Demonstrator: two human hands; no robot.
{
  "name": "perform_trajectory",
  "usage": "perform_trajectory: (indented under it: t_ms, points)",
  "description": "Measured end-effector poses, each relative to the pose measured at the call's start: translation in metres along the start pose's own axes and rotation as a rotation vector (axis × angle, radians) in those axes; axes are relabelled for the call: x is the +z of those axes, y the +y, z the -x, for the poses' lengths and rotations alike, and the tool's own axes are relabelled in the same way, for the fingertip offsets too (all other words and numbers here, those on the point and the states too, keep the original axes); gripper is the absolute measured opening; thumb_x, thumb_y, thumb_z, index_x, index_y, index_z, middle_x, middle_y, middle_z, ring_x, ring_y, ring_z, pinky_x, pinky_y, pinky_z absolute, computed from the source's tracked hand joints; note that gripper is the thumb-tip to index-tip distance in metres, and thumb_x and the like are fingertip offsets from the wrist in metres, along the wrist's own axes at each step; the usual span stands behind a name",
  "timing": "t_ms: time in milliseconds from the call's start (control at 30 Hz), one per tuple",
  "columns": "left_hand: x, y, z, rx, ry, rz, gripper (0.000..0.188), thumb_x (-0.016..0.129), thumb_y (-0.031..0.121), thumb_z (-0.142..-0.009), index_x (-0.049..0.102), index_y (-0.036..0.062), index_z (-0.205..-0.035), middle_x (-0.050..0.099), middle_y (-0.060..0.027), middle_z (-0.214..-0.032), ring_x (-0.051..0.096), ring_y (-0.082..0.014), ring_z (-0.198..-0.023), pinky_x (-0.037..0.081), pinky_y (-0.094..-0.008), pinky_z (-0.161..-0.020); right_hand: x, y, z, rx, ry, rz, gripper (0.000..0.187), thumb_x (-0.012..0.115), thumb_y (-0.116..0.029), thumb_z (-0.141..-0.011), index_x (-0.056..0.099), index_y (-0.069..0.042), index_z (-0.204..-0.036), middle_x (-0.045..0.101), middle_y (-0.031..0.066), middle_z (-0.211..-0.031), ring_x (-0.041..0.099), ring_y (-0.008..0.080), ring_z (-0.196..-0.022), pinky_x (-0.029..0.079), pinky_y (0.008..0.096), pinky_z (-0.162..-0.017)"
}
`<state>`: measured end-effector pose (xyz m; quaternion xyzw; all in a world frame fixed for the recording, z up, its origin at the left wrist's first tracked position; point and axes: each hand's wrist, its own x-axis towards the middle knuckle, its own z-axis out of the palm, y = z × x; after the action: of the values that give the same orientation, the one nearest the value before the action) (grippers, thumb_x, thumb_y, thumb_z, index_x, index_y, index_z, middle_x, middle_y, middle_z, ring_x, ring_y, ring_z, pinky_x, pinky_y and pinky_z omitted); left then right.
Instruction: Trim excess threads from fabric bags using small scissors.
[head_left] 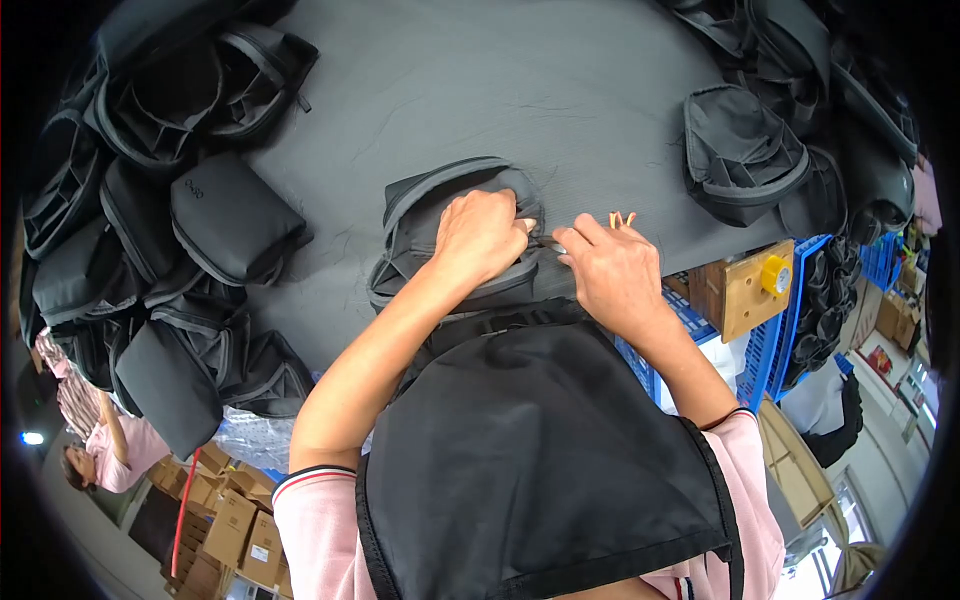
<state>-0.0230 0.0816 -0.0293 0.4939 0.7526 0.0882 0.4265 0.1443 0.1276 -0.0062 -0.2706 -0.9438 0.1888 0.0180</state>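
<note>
An unzipped black fabric pouch (415,225) lies on the dark table in front of me, its opening facing up. My left hand (480,235) reaches over it, fingers bent and pinching the fabric at the pouch's right side. Close by, my right hand (612,270) is closed around small orange-handled scissors (622,219), mostly hidden by the fingers. Two orange ends stick out behind the knuckles. A thin tip points from the fingers toward the pouch's right edge.
Black pouches (235,220) are piled along the table's left side. More pouches (745,155) lie at the right. Fine threads dot the grey-black table (420,80). Below its right edge are a wooden block (757,292) and blue crates (800,320). Cardboard boxes (235,525) and another person (115,445) are at lower left.
</note>
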Motion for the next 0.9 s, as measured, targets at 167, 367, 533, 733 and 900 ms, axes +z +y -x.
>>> perform_trajectory:
  t_ms: [167, 367, 533, 733, 900]
  points:
    - [0.003, -0.004, -0.001, 0.011, 0.018, 0.002, 0.029, 0.062, 0.022, -0.077, 0.062, -0.0073, -0.078, 0.061, -0.0268, -0.073, 0.061, -0.0401, -0.077, 0.047, -0.0469, -0.071, 0.0, 0.002, -0.002, 0.012, -0.019, -0.009, 0.014, 0.066, -0.009, -0.07, 0.059, -0.007, -0.082, 0.053, 0.0052, -0.076, 0.059, 0.0225, -0.063, 0.045, 0.0353, -0.058]
    - [0.003, -0.004, 0.0, 0.017, 0.012, 0.018, 0.03, 0.063, 0.023, -0.077, 0.062, -0.0072, -0.078, 0.061, -0.0267, -0.074, 0.061, -0.0405, -0.078, 0.047, -0.047, -0.072, -0.007, 0.006, 0.0, 0.104, -0.149, -0.151, 0.019, 0.067, -0.011, -0.072, 0.064, -0.008, -0.09, 0.056, 0.0048, -0.08, 0.061, 0.0269, -0.066, 0.047, 0.0388, -0.058]
    - [0.005, -0.006, 0.0, 0.013, 0.015, 0.028, 0.03, 0.063, 0.023, -0.077, 0.062, -0.0069, -0.078, 0.061, -0.0268, -0.075, 0.061, -0.0404, -0.079, 0.047, -0.047, -0.073, -0.003, 0.003, 0.004, 0.076, -0.018, -0.123, 0.019, 0.068, -0.011, -0.071, 0.063, -0.008, -0.089, 0.056, 0.0051, -0.079, 0.061, 0.0262, -0.066, 0.047, 0.0377, -0.057]
    - [0.004, -0.007, 0.0, 0.019, 0.023, 0.045, 0.03, 0.063, 0.023, -0.077, 0.061, -0.0068, -0.076, 0.061, -0.0267, -0.075, 0.061, -0.0403, -0.079, 0.046, -0.0474, -0.072, -0.004, 0.001, -0.003, 0.034, -0.118, -0.025, 0.021, 0.068, -0.011, -0.068, 0.062, -0.007, -0.088, 0.056, 0.0051, -0.08, 0.06, 0.0268, -0.067, 0.047, 0.035, -0.059]
    - [-0.003, -0.012, 0.008, 0.063, -0.121, 0.064, 0.032, 0.064, 0.026, -0.077, 0.059, -0.0054, -0.081, 0.062, -0.0247, -0.078, 0.06, -0.0401, -0.082, 0.045, -0.0477, -0.073, 0.003, 0.013, 0.0, 0.277, -0.028, -0.697, 0.024, 0.07, -0.012, -0.073, 0.057, -0.003, -0.092, 0.053, 0.0036, -0.074, 0.054, 0.0155, -0.064, 0.045, 0.0304, -0.06]
